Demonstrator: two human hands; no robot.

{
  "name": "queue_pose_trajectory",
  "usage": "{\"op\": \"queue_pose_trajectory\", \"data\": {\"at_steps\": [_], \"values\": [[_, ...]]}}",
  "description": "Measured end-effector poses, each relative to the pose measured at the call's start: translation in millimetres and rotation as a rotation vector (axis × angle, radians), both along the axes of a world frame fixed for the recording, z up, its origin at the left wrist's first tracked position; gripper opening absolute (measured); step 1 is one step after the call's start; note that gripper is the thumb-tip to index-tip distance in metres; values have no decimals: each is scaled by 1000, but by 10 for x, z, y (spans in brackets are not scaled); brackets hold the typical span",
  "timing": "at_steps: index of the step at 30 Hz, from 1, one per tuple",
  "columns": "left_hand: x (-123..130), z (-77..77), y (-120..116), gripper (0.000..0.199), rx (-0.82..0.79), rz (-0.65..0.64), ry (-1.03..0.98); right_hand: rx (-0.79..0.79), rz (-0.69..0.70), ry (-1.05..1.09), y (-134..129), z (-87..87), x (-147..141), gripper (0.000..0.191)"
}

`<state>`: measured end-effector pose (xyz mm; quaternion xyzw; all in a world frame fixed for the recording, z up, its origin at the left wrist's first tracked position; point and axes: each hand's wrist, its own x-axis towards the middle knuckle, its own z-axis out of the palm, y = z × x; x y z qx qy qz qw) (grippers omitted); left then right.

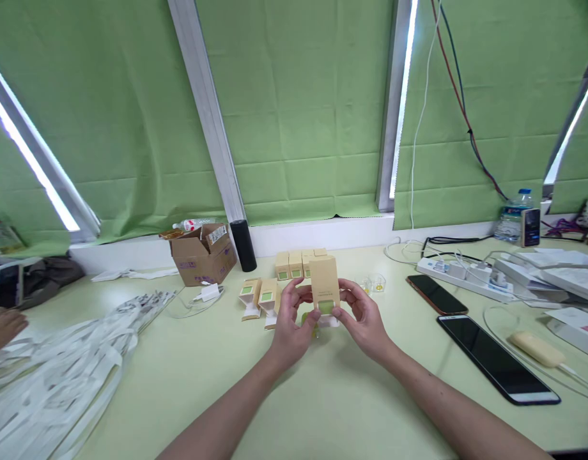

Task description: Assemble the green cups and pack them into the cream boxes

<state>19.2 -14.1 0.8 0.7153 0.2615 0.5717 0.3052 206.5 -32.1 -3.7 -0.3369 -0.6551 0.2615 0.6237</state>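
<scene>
A small kraft-paper box with a green window is held upright between both hands. My left hand grips its left side, and a small greenish item shows by the thumb, too small to name. My right hand has its thumb and fingers on the box's right side. Two similar boxes with open flaps stand left of my hands. Several closed kraft boxes are lined up behind. Small clear pieces with yellow centres lie behind my right hand.
White straps cover the left, near another person's hand. A cardboard box and black cylinder stand at the back. Two phones, a power strip and cables lie right.
</scene>
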Motion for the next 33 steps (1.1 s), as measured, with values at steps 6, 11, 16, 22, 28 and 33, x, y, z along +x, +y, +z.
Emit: {"op": "queue_pose_trajectory", "data": {"at_steps": [6,11,16,22,28,33], "values": [[32,36,22,51,-136,62,-67,-98,70,65,-69,5,-86,59],[24,47,22,44,-175,63,-51,-99,100,-6,-88,7,-66,44],[15,39,49,36,-93,131,5,-114,158,-35,-51,-9,-22,36],[-54,87,21,36,-62,65,15,-136,218,99,-8,-9,-14,40],[-105,107,-31,38,-40,-18,54,-145,301,181,-3,28,-13,41],[-91,81,-15,41,4,22,80,-140,331,187,-12,20,-12,43]]}}
